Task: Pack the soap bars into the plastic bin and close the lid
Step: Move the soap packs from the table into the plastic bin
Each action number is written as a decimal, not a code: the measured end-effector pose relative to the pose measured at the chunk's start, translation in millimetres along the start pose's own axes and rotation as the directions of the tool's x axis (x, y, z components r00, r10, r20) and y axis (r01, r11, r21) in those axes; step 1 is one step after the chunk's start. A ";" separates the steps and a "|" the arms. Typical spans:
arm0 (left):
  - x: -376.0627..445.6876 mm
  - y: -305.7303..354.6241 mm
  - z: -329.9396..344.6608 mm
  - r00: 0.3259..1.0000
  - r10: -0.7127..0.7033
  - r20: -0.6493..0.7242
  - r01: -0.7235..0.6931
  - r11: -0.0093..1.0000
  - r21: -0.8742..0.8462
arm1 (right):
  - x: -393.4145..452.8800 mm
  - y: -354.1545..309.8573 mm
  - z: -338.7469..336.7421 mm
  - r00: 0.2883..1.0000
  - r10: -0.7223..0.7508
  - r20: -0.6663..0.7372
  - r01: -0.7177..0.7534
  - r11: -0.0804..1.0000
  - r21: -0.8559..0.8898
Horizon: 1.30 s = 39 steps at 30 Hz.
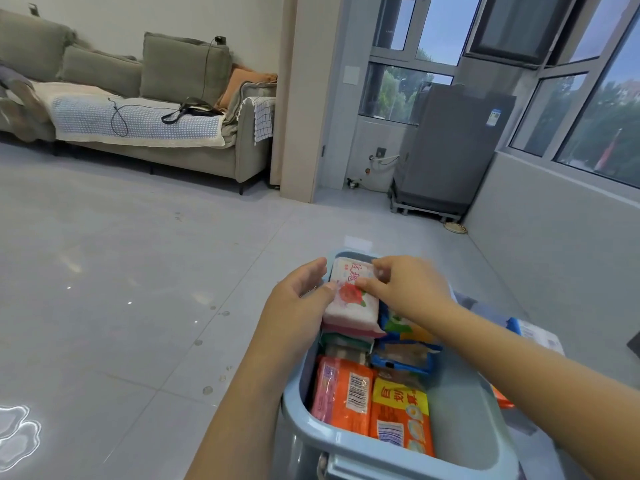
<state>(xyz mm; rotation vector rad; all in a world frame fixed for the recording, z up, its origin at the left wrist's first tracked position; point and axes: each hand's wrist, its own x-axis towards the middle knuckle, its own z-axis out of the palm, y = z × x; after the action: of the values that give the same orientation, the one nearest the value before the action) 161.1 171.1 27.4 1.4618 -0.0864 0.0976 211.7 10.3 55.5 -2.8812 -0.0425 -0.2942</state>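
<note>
A light blue plastic bin stands open on the floor at the bottom right, holding several wrapped soap bars. A white soap bar with a red rose print lies on top of a stack at the bin's far left corner. My left hand grips its left side and my right hand pinches its right edge. An orange bar and a yellow-orange bar lie in the near part. Blue-wrapped bars lie under my right forearm. The lid is not clearly visible.
More packets lie on the floor to the right of the bin, partly hidden by my right arm. A grey sofa stands at the far left, a grey appliance by the windows. Grey tiled floor spreads to the left.
</note>
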 end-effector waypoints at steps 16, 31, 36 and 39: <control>-7.7 2.1 1.5 0.998 0.040 0.041 -0.048 0.979 0.200 | -19.4 21.7 17.0 0.966 -0.196 0.170 0.219 0.967 -0.132; -10.3 3.2 0.2 0.996 0.080 0.025 -0.084 0.954 0.286 | -18.7 18.1 17.5 0.976 -0.192 0.105 0.205 0.970 -0.130; -23.7 17.8 3.5 0.990 0.118 0.071 -0.135 0.935 0.328 | -33.8 22.9 3.4 0.975 -0.191 0.115 0.177 0.977 0.119; -35.8 22.9 7.7 0.989 0.117 0.086 -0.139 0.928 0.345 | -58.1 28.8 -14.9 0.982 -0.187 0.002 0.174 0.921 0.350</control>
<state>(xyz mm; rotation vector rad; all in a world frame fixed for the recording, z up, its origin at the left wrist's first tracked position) 122.9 165.5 46.6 1.8169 -0.2264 0.1805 153.5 -21.5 51.1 -2.5308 -0.3348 -0.2407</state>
